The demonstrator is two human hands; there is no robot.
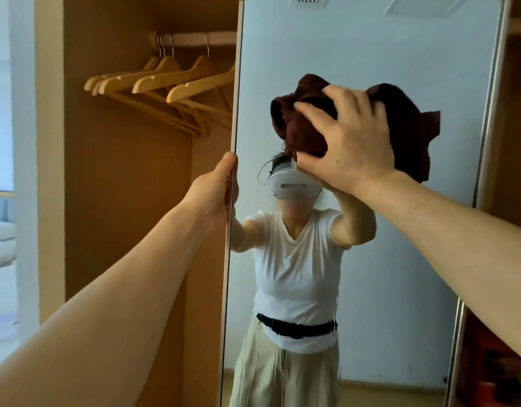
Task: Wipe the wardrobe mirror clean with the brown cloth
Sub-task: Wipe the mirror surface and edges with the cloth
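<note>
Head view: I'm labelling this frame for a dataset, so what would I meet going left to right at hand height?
wooden hangers → left hand gripping the left edge of the mirror → brown cloth, held against the glass by the right hand → right frame.

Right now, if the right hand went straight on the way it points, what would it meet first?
The brown cloth, which the right hand grips. Directly behind it seems to be the mirror glass, though depth is unclear.
</note>
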